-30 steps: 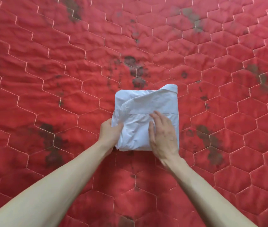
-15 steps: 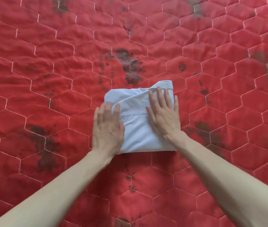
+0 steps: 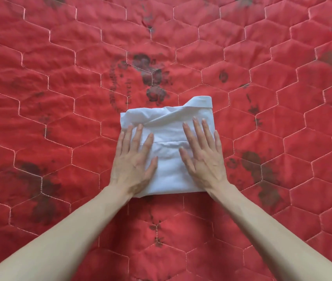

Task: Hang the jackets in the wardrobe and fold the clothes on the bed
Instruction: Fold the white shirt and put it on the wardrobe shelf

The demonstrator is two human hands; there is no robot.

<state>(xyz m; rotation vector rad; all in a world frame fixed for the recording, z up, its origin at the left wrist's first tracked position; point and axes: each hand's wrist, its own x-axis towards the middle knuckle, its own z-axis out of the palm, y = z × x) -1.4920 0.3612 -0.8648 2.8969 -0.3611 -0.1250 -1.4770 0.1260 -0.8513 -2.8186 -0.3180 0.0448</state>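
A white shirt (image 3: pixel 169 171), folded into a compact square with its collar at the far right corner, lies on the bed in the middle of the view. My left hand (image 3: pixel 133 161) lies flat on the shirt's left side, fingers straight and spread. My right hand (image 3: pixel 202 157) presses flat on its right side, fingers pointing away from me. Neither hand grips the cloth. The parts of the shirt under both palms are hidden.
The bed is covered by a red quilt (image 3: pixel 59 98) stitched in hexagons, with dark printed blotches scattered over it. The quilt fills the whole view around the shirt; no wardrobe, jacket or other garment is in view.
One second ago my left hand held the shirt's left edge and my right fingertips tucked the fold. Both hands have since flattened on top and slid slightly apart.
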